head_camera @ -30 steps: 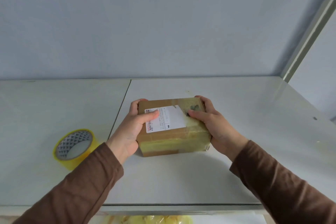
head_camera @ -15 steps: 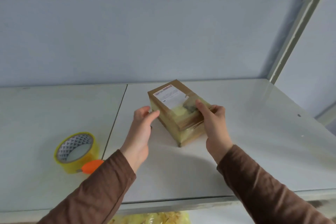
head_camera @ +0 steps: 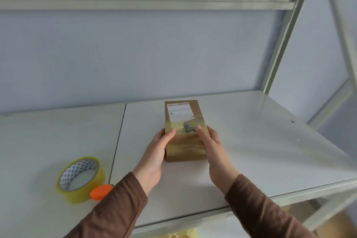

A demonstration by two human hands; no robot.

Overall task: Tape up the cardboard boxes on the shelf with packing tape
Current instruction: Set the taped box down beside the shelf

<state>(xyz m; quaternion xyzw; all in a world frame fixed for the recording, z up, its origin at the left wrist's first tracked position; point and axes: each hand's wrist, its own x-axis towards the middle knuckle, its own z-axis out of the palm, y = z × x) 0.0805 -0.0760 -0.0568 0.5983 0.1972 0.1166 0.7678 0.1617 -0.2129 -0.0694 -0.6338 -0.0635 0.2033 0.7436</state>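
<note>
A small cardboard box (head_camera: 183, 116) lies on the white shelf (head_camera: 260, 141), its long side pointing away from me. It has a white label on the far half of its top and yellowish packing tape wrapped over the near half. My left hand (head_camera: 156, 152) holds the box's near left side with its thumb on the top edge. My right hand (head_camera: 214, 150) holds the near right side the same way. A roll of yellow packing tape (head_camera: 81, 177) lies flat at the left front of the shelf.
A small orange cutter (head_camera: 99, 193) lies against the tape roll, beside my left sleeve. A shelf upright (head_camera: 284, 35) rises at the back right, and an upper shelf rail (head_camera: 135, 2) runs overhead. Something yellowish (head_camera: 177, 235) sits on the level below.
The box has turned from lying crosswise, through a tilted diagonal pose, to pointing lengthwise away from me flat on the shelf. Both hands shifted to its near end. The view tilted upward.
</note>
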